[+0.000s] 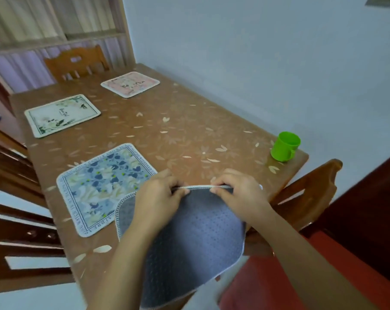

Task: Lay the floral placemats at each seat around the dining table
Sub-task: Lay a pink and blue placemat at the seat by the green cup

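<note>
Hands are gripping the far edge of a fourth placemat (189, 238), the left hand (160, 195) and the right hand (236, 193) each pinching closed on the stitched hem, with the mat hanging down from that grip toward the person, its grey dotted underside facing the camera. It is hovering over the near end of the dining table (189, 130), and the held edge is running left to right, parallel to that end. The bare seat spot appears to be lying just beyond the fingers. Three mats are already lying flat: a blue floral mat (104, 186) just left of the left hand, a green-bordered mat (62, 115) farther along, and a pink mat (130, 83) at the far end. One green cup (284, 146) is standing near the right corner.
</note>
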`<state>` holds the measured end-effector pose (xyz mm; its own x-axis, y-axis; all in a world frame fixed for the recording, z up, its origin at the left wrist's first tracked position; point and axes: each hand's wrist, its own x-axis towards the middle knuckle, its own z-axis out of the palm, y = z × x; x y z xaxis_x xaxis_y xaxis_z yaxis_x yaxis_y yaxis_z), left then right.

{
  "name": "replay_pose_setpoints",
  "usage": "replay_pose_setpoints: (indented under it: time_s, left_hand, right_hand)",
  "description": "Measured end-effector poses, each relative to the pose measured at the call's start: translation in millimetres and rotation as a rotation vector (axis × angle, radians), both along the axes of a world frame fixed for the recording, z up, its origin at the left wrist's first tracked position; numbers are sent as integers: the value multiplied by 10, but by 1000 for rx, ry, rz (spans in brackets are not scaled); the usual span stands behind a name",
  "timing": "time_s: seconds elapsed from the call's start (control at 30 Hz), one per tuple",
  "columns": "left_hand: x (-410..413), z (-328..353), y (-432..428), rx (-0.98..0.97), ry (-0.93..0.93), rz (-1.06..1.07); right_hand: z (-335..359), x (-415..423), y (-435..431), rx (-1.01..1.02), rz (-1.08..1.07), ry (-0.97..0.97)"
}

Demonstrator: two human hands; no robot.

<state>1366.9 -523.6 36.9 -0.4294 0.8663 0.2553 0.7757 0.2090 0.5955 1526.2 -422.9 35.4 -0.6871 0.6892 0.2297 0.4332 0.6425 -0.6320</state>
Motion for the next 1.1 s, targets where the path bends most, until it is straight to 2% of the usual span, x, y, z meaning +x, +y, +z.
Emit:
replay_pose_setpoints:
  time_s: [0.27, 0.4, 0.53, 0.67, 0.8, 0.97, 1.1]
  left_hand:
    - [-219, 236, 604, 5, 75, 69]
    - [-226, 327, 953, 78, 121, 197]
    - [-237, 363, 1313, 98, 166, 342]
    - [-257, 384, 1615, 197, 245, 516]
    - [-87, 244, 1877, 278, 327, 545]
    - [452, -500, 2019, 221, 223, 524]
    - [1013, -1213, 2074, 27, -23, 484]
  right_hand:
    - [172, -273, 705, 86, 59, 76]
    - [244, -458, 1195, 112, 122, 116]
    - [247, -751, 1663, 46, 152, 213]
    - [260, -970, 2036, 97, 250, 296]
    - [195, -932, 2367, 109, 323, 385]
    - [-390, -419, 2607, 73, 459, 230]
    - [-1036, 60, 2766, -24, 525, -87]
